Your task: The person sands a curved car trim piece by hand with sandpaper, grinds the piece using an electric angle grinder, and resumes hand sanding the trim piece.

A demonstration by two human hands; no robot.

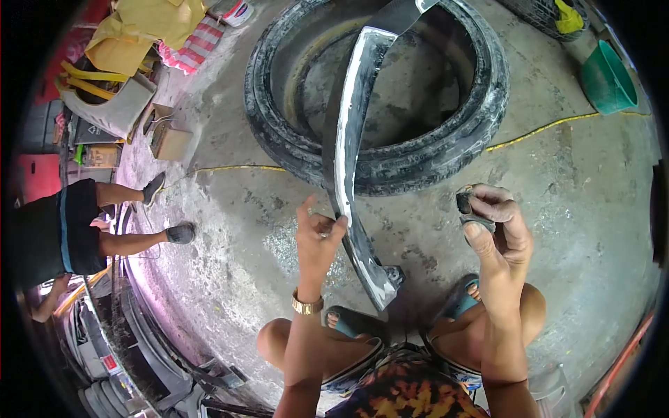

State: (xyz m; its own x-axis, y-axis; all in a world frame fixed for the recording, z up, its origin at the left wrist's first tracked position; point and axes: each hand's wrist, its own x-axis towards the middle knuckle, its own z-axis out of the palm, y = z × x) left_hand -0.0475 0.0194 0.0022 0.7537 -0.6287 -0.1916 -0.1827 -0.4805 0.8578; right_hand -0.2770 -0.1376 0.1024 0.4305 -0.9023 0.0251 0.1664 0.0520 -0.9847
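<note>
A long, curved dark strip panel (346, 132), apparently car trim, lies across a big worn tire (272, 132). White filler or primer streaks run along its length. Its near end hangs between my feet. My left hand (317, 240) is at the panel's left edge, thumb pressed on it and other fingers curled or raised beside it. To the right, apart from the panel, my right hand (503, 240) pinches a small dark folded piece (465, 203) that looks like sandpaper. Part of this piece is hidden by my fingers.
A yellow cord (543, 129) runs over the floor behind the tire. A green bucket (608, 80) stands at far right. Another person's legs (136, 244) are at left, near a cardboard box (171, 141) and stacked car parts (132, 355). A white tub (233, 12) stands at the back.
</note>
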